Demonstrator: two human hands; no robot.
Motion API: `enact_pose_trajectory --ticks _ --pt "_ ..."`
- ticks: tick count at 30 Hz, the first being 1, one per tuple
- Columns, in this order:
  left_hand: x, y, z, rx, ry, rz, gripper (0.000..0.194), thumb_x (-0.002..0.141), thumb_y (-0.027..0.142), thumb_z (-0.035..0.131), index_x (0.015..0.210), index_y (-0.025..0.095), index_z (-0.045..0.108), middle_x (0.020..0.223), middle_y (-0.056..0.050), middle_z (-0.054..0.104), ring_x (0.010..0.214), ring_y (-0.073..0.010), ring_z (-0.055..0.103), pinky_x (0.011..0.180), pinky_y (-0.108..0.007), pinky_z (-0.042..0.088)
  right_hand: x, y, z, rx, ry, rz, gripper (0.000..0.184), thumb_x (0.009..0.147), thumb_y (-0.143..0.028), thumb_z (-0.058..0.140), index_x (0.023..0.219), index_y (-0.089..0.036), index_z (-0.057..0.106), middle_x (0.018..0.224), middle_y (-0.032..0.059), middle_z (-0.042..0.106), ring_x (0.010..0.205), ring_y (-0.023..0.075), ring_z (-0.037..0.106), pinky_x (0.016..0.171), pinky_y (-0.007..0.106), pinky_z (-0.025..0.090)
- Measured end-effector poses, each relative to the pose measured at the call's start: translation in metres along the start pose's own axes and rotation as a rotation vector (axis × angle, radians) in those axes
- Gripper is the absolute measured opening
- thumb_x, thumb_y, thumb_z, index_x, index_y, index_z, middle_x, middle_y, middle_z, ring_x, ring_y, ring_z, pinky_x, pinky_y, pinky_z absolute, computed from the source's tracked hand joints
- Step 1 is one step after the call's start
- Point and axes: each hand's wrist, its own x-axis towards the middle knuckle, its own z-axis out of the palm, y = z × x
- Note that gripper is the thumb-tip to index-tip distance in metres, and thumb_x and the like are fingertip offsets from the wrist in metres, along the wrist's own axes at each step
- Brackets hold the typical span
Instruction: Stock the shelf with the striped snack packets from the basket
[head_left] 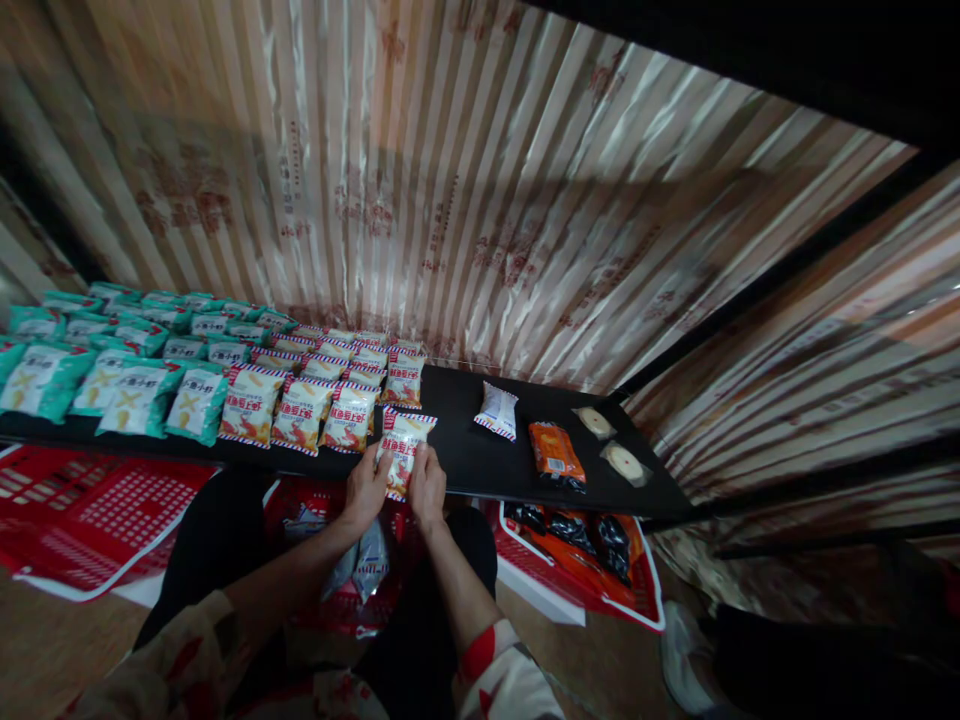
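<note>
Between my two hands is a snack bag (403, 445) with red lettering and a striped edge, tilted over the front part of the black shelf (457, 420). My left hand (368, 487) grips its left side, and my right hand (427, 484) grips its right side. Just left of it, matching bags (349, 416) stand in rows, some leaning on those behind. One more small bag (496, 411), showing a pale side, lies by itself to the right. Whether the held bag's bottom touches the shelf, I cannot tell.
Green snack bags (135, 398) fill the shelf's left end. An orange packet (556, 454) and two round pale items (626, 464) lie at the right. Below are red baskets: one at left (82, 520), one between my legs with bags (371, 560), one with orange packets (652, 590).
</note>
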Motion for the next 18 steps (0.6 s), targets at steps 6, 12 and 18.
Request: enact_pose_trajectory --ticks 6,12,18 --pt "0.013 0.003 0.001 0.079 0.053 0.002 0.038 0.092 0.038 0.034 0.119 0.019 0.051 0.105 -0.01 0.066 0.098 -0.0228 0.062 0.081 -0.033 0.047 0.001 0.003 -0.001 0.084 -0.112 -0.073 0.051 0.088 -0.055 0.031 0.112 -0.018 0.056 0.085 0.0077 0.068 0.072 0.0187 0.061 0.065 0.026 0.042" --pt "0.024 0.006 0.009 0.128 0.044 -0.01 0.039 0.092 0.04 0.032 0.12 0.018 0.05 0.109 -0.01 0.064 0.1 -0.023 0.061 0.082 -0.032 0.045 0.008 0.007 0.002 0.053 -0.096 -0.03 0.049 0.086 -0.056 0.034 0.101 -0.017 0.06 0.083 0.0082 0.068 0.072 0.019 0.061 0.066 0.026 0.043" --pt "0.032 0.01 0.012 0.152 0.009 -0.013 0.041 0.094 0.039 0.029 0.119 0.015 0.05 0.109 -0.012 0.064 0.102 -0.0228 0.059 0.085 -0.032 0.044 0.022 0.013 0.003 0.113 -0.082 -0.042 0.045 0.082 -0.052 0.043 0.099 -0.014 0.061 0.086 0.0087 0.068 0.073 0.0187 0.061 0.068 0.028 0.045"
